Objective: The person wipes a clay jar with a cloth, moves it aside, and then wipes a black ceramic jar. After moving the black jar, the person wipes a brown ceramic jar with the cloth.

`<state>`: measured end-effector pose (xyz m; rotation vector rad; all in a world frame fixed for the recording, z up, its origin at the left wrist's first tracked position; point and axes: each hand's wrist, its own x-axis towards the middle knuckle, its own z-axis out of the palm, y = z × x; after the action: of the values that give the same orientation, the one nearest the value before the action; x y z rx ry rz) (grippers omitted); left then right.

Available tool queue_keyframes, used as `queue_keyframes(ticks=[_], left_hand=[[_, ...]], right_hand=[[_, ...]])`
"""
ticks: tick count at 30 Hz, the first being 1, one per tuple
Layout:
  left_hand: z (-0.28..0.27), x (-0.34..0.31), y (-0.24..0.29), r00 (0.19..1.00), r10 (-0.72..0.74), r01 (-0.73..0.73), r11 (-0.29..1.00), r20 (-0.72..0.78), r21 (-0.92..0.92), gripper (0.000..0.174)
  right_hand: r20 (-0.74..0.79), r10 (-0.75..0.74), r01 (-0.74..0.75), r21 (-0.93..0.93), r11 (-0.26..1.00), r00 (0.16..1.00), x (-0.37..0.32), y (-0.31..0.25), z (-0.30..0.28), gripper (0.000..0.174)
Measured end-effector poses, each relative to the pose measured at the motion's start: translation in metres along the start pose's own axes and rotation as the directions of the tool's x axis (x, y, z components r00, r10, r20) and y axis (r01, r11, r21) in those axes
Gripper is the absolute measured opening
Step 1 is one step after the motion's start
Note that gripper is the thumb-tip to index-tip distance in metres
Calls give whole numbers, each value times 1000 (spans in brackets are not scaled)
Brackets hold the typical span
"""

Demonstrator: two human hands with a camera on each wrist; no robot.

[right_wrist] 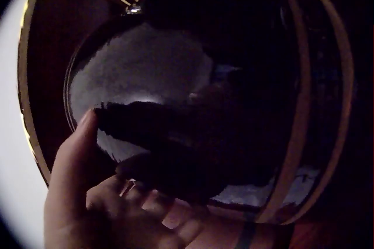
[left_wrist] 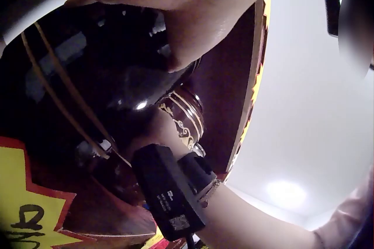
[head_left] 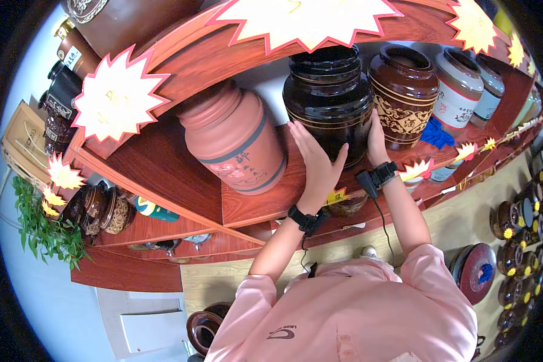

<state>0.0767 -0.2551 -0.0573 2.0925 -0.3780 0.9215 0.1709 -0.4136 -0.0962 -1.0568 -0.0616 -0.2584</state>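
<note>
A glossy black jar [head_left: 329, 99] with thin gold bands stands on a reddish wooden shelf [head_left: 262, 202], its top close under the shelf above. My left hand [head_left: 318, 166] lies against its left front, fingers extended and thumb spread. On the opposite side, my right hand [head_left: 377, 145] touches the jar with fingers pointing up; part of that hand is hidden. In the left wrist view, the left hand [left_wrist: 187, 4] spans the jar's dark surface [left_wrist: 111, 44]. The right wrist view shows the left hand's thumb and fingers along the rounded jar [right_wrist: 175, 79].
A pink jar [head_left: 235, 145] leans in view at left. A brown patterned jar [head_left: 404, 90] stands close at right, then pale jars [head_left: 458, 87] and a blue cloth [head_left: 437, 134]. Starburst labels [head_left: 120, 93] hang along shelf edges. More jars [head_left: 510, 259] stand on the floor.
</note>
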Motion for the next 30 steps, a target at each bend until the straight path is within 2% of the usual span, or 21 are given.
queue_keyframes(ticks=[17,20,23,30], left_hand=[[3,1,-5,1000,2,-3,1000,27,17,119],[4,2,-7,1000,15,-16,999,25,36,121],[3,3,-8,1000,18,-20,999,21,49,123],[0,12,-18,1000,15,-15,1000,0,23,135]], right_hand=[[-20,-22,22,-8,1000,1000,-9,-11,11,58],[-89,-4,4,0,1000,996,-9,-10,15,58],[-29,10,-9,34,999,1000,-12,-14,16,57],[-20,-115,114,-39,993,993,-30,-21,29,53]])
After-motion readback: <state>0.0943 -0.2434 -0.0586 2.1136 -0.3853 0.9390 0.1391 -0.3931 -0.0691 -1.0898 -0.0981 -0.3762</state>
